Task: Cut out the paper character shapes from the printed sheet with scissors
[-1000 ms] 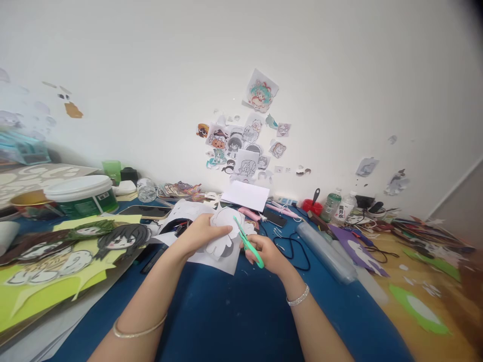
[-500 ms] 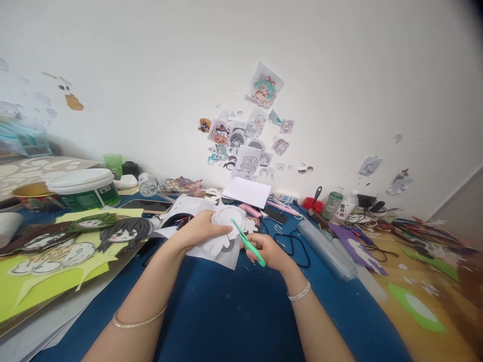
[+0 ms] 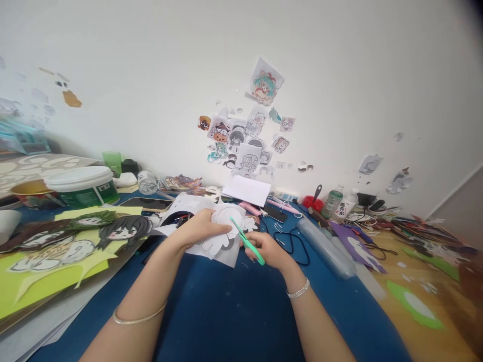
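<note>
My left hand [image 3: 202, 227] pinches a white paper cutout [image 3: 215, 245] shaped like a small figure, thumb on top and fingers hidden beneath. In my right hand [image 3: 268, 250] is a green craft knife [image 3: 253, 247], or a slim pair of scissors; I cannot tell which. Its narrow green tip points up and left and lies over the cutout's round upper part, near my left thumb. Under the cutout is a larger white sheet [image 3: 231, 259]. Both hands are above the blue table mat [image 3: 234, 306].
Paper characters on yellow sheets [image 3: 94, 266] and a white-lidded tub [image 3: 81, 183] stand at left. To the right are a clear plastic roll [image 3: 326, 246], a black cable [image 3: 290, 246], bottles [image 3: 334, 201] and a purple sheet [image 3: 354, 244]. Behind is a wall with taped drawings [image 3: 264, 83].
The view has shifted very slightly. Both hands, the cutout and the green tool keep nearly the same places.
</note>
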A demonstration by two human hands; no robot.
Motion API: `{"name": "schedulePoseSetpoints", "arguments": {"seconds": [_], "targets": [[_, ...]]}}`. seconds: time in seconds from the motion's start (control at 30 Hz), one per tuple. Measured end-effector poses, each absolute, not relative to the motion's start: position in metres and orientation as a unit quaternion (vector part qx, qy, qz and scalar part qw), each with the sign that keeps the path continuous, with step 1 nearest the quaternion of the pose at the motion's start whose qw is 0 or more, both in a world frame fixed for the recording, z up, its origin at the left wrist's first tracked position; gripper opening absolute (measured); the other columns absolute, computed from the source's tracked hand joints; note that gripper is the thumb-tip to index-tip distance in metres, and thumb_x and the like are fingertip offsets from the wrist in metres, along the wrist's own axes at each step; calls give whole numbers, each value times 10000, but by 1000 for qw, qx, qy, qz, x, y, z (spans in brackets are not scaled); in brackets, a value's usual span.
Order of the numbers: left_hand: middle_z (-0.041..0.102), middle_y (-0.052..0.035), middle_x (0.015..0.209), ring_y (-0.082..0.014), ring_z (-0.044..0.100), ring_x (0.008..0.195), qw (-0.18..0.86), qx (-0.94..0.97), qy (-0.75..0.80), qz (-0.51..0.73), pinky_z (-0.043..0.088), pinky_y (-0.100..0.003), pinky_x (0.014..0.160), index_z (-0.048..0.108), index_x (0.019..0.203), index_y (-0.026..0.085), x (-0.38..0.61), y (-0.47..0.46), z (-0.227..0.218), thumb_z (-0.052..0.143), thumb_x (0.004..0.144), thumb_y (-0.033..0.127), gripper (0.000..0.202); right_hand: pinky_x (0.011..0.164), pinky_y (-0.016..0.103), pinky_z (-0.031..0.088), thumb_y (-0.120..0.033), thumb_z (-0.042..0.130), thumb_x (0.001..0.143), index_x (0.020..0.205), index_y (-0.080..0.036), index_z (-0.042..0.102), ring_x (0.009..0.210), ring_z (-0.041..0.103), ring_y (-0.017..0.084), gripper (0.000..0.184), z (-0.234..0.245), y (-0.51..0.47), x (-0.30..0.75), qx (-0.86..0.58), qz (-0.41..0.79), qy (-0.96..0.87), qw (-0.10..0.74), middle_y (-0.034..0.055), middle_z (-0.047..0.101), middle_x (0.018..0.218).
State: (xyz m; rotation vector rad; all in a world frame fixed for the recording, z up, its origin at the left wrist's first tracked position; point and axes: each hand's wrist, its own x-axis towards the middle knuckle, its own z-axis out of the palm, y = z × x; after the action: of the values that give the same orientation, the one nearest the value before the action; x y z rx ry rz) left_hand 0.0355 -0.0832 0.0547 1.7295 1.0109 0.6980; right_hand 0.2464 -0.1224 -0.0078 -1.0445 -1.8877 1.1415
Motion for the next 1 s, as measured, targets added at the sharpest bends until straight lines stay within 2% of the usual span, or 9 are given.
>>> {"name": "schedulePoseSetpoints", "arguments": {"seconds": [0.2,0.37,0.6,0.83,1.0], "targets": [[681,-44,647,-183,615,527,513,693,409,297,441,-221,429,653,798,145,36,-82,52,641,600,343,280,461,185,342,-231,542,761,899,-145,568,503,416,77,165,-6,-123,245,-404,428,-726,356,-35,463,564],[694,-87,737,-200,633,609,564,643,393,338,479,-251,507,643,859,120,47,-79,43,662,608,375,357,482,201,354,-306,567,768,922,-135,556,517,428,84,231,-9,-119,246,-389,412,-714,412,-25,480,581],[684,-63,740,-172,618,619,600,573,377,412,468,-236,530,629,867,123,66,-84,35,670,622,329,323,482,216,348,-422,593,745,886,-132,541,505,437,93,327,-17,-112,245,-361,409,-682,486,-20,491,562],[681,-62,721,-175,618,624,623,560,354,416,470,-242,540,639,843,120,67,-86,35,673,633,329,299,475,216,337,-455,598,734,860,-136,538,509,437,98,349,-19,-111,243,-353,411,-679,496,-19,487,556],[680,-89,791,-189,625,668,628,546,345,434,490,-262,571,625,923,106,71,-88,33,683,629,345,383,473,218,334,-484,596,724,846,-132,532,494,423,94,377,-19,-110,242,-351,401,-672,514,-21,481,543]]}}
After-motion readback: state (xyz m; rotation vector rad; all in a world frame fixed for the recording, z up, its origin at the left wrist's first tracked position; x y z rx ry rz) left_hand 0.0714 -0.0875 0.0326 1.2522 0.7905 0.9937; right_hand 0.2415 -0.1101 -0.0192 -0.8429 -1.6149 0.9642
